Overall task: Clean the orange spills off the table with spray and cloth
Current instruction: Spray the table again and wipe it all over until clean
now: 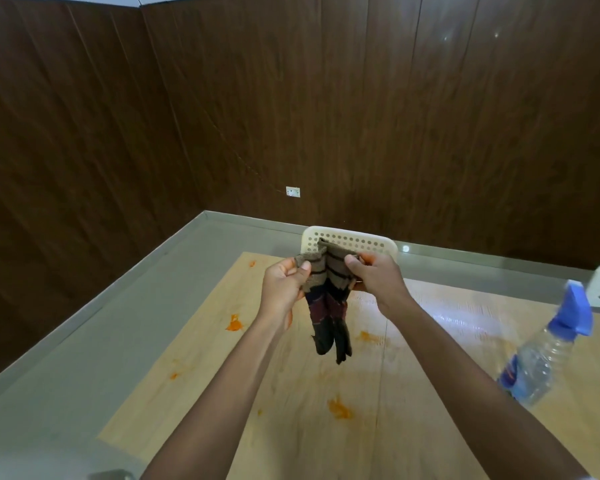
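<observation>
Above table (291,427), hands raised, gripping cloth (326,299)

Dim, even indoor light with white glare on the table (465,317) (right side), wide-angle bending, slightly soft edges.

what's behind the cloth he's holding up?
Behind the cloth, held by the left hand and right hand, stands a white perforated chair back. Its lower part and the seat are hidden by cloth and hands.
</observation>
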